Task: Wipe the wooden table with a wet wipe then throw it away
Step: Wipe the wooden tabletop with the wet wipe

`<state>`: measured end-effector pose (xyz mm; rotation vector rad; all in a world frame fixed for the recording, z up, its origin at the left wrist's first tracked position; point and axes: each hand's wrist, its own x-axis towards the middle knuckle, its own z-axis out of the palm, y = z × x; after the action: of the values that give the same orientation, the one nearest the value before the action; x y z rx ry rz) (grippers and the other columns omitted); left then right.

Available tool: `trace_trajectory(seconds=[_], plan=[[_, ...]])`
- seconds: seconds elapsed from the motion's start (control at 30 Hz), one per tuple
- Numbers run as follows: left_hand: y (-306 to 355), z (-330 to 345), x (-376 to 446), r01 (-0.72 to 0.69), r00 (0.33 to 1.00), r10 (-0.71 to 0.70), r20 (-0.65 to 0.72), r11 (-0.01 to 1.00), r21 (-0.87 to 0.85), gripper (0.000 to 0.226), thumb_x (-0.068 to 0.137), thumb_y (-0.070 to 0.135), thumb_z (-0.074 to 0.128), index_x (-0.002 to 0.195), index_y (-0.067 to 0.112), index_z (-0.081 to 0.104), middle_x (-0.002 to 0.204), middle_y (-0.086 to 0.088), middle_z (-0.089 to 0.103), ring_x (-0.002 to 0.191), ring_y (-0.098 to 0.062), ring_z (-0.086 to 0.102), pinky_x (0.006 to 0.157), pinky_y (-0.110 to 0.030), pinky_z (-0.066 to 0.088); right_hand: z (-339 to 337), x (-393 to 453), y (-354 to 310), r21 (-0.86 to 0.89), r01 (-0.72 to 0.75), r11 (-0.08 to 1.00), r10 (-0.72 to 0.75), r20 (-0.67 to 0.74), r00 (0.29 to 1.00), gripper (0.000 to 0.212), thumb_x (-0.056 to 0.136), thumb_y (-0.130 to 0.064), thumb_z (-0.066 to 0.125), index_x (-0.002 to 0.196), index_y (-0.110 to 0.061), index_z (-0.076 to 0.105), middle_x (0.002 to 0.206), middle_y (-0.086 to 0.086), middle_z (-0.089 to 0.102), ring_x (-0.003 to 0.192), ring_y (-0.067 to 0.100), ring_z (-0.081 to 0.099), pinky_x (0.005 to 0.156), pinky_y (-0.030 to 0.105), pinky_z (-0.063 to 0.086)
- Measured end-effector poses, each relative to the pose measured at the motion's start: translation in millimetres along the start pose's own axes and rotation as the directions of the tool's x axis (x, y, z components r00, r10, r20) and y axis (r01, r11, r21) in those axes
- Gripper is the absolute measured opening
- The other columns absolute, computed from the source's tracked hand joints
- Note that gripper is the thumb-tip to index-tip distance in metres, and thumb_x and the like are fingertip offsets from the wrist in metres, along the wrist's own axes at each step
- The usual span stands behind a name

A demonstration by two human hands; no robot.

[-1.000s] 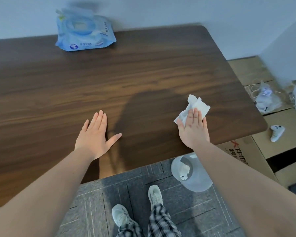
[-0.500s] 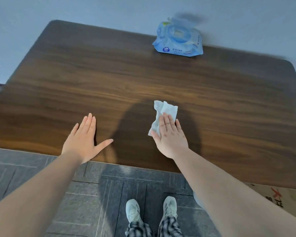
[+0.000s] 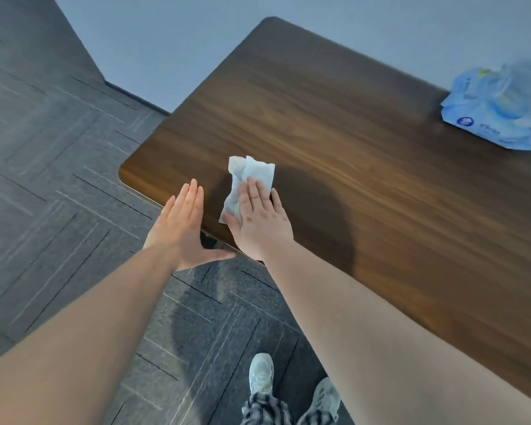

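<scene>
A dark wooden table fills the right of the view. Near its front left corner lies a crumpled white wet wipe. My right hand presses flat on the wipe, fingers together, holding it against the wood. My left hand is flat and open just left of it, over the table's front edge, fingers straight, thumb spread, holding nothing.
A blue pack of wet wipes sits at the table's far right by the wall. Grey patterned carpet lies left of and in front of the table. My shoes are on the carpet below.
My right hand has slid the wipe leftward along the table, from the right edge to near the left corner. My left hand moved left with it, and the view swung left.
</scene>
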<state>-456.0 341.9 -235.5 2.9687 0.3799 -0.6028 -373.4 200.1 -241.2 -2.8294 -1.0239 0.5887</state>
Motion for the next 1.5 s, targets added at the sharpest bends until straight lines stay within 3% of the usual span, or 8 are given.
trace_trajectory(seconds=[0.17, 0.3, 0.5, 0.73, 0.87, 1.03, 1.2, 1.5], plan=[[2, 0, -1, -0.013, 1.000, 0.014, -0.011, 0.999, 0.033, 0.131, 0.057, 0.095, 0.014, 0.144, 0.005, -0.023, 0.156, -0.009, -0.025, 0.143, -0.019, -0.023, 0.113, -0.035, -0.013, 4, 11, -20, -0.003, 0.031, 1.000, -0.031, -0.020, 0.999, 0.070, 0.098, -0.054, 0.014, 0.151, -0.011, -0.004, 0.161, 0.003, -0.008, 0.147, 0.016, -0.013, 0.117, 0.037, -0.011], [6, -2, -3, -0.015, 1.000, 0.015, 0.000, 1.000, 0.023, 0.133, 0.053, 0.095, 0.011, 0.145, 0.004, -0.021, 0.157, -0.009, -0.023, 0.144, -0.019, -0.021, 0.115, -0.036, -0.010, 1, 7, -10, -0.045, 0.079, 0.996, -0.078, 0.009, 0.997, 0.072, 0.097, -0.057, 0.010, 0.151, -0.013, -0.006, 0.161, 0.001, -0.010, 0.146, 0.014, -0.014, 0.118, 0.038, -0.011], [16, -10, -8, -0.039, 0.998, 0.038, 0.048, 0.999, 0.015, 0.136, 0.053, 0.095, 0.027, 0.147, 0.007, -0.018, 0.158, -0.007, -0.021, 0.145, -0.017, -0.018, 0.119, -0.036, -0.003, 9, -25, 19, -0.047, 0.086, 0.995, -0.085, 0.023, 0.996, 0.073, 0.094, -0.061, 0.005, 0.150, -0.017, -0.013, 0.159, -0.001, -0.017, 0.145, 0.014, -0.020, 0.119, 0.043, -0.010], [87, -17, -20, -0.216, 0.976, 0.214, 0.034, 0.973, 0.078, 0.124, 0.060, 0.093, 0.009, 0.149, 0.010, -0.014, 0.158, -0.004, -0.020, 0.145, -0.016, -0.016, 0.119, -0.037, -0.003, 16, -100, 92, -0.009, -0.034, 0.999, 0.034, -0.004, 0.999, 0.073, 0.093, -0.063, 0.001, 0.148, -0.020, -0.017, 0.158, -0.002, -0.020, 0.144, 0.015, -0.021, 0.119, 0.044, -0.009], [156, -21, -21, -0.322, 0.947, 0.318, 0.054, 0.941, 0.106, 0.114, 0.066, 0.089, 0.011, 0.149, 0.014, -0.014, 0.158, 0.000, -0.020, 0.144, -0.013, -0.018, 0.119, -0.037, -0.005, 23, -160, 153, -0.001, -0.185, 0.983, 0.185, -0.029, 0.982, 0.074, 0.090, -0.063, -0.002, 0.149, -0.020, -0.017, 0.159, -0.002, -0.020, 0.142, 0.013, -0.024, 0.119, 0.045, -0.010], [258, -18, -23, -0.478, 0.878, 0.473, 0.069, 0.870, 0.120, 0.106, 0.071, 0.085, 0.013, 0.149, 0.018, -0.013, 0.158, 0.004, -0.018, 0.144, -0.011, -0.018, 0.119, -0.038, -0.006, 32, -248, 235, 0.041, -0.415, 0.909, 0.417, -0.032, 0.909, 0.078, 0.087, -0.064, -0.005, 0.149, -0.017, -0.016, 0.158, 0.000, -0.020, 0.143, 0.014, -0.021, 0.117, 0.039, -0.013], [362, -4, -39, -0.642, 0.767, 0.631, 0.117, 0.752, 0.152, 0.103, 0.074, 0.083, 0.014, 0.149, 0.018, -0.012, 0.158, 0.004, -0.016, 0.145, -0.011, -0.016, 0.118, -0.036, -0.007, 49, -338, 311, 0.106, -0.625, 0.773, 0.631, -0.035, 0.775, 0.079, 0.094, -0.060, 0.010, 0.150, -0.008, -0.010, 0.160, 0.008, -0.010, 0.148, 0.020, -0.009, 0.120, 0.035, -0.004], [526, 24, -71, -0.818, 0.571, 0.795, 0.205, 0.530, 0.221, 0.101, 0.076, 0.082, 0.015, 0.150, 0.019, -0.009, 0.159, 0.002, -0.013, 0.146, -0.014, -0.013, 0.120, -0.040, -0.003, 73, -456, 399, 0.196, -0.794, 0.575, 0.817, -0.081, 0.571, 0.085, 0.091, -0.065, 0.013, 0.151, -0.005, -0.001, 0.160, 0.013, 0.002, 0.148, 0.024, 0.002, 0.118, 0.034, -0.002]])
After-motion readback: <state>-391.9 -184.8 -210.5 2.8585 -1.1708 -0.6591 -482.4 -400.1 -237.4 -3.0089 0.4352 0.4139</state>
